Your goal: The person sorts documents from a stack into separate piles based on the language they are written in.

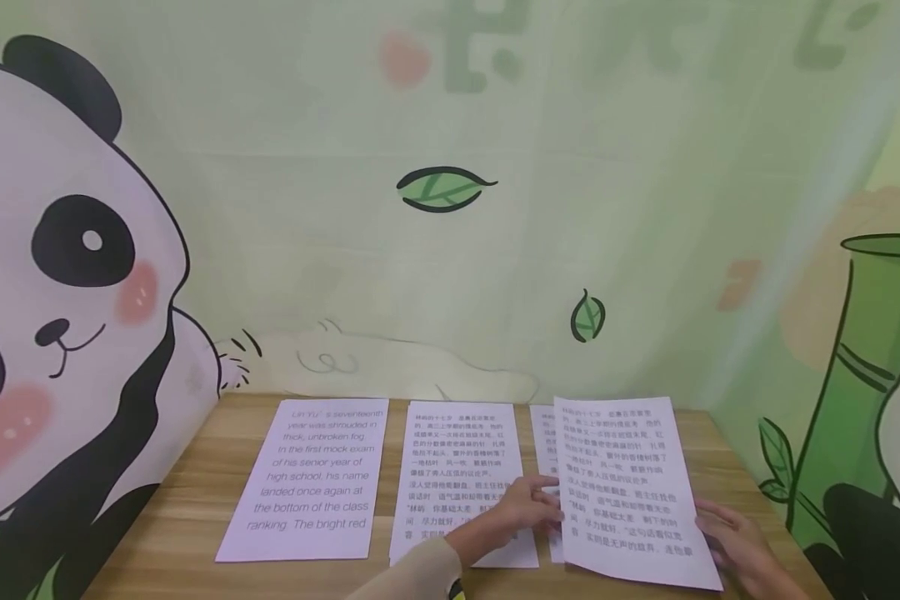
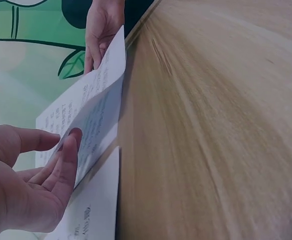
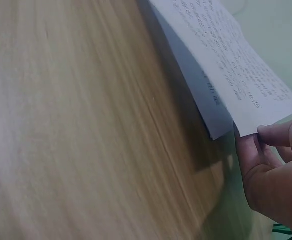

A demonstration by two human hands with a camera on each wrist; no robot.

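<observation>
– How are the fingers?
– Left hand and right hand pinch opposite edges of a white, rectangular, printed paper sheet, lower right of the frame, above a brown wooden table
– Handling?
– Likely light, floppy, easily creased; pinch both edges gently

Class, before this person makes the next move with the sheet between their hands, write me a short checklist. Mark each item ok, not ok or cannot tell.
1. Left hand grip on the raised sheet: ok, pinching its left edge.
2. Right hand grip: ok, pinching its right edge.
3. Raised sheet flat: not ok, it bows.
4. Lined up over the page beneath: not ok, in the head view that page shows past its left edge.
5. English page uncovered: ok.
6. Only one sheet held: cannot tell.
</observation>
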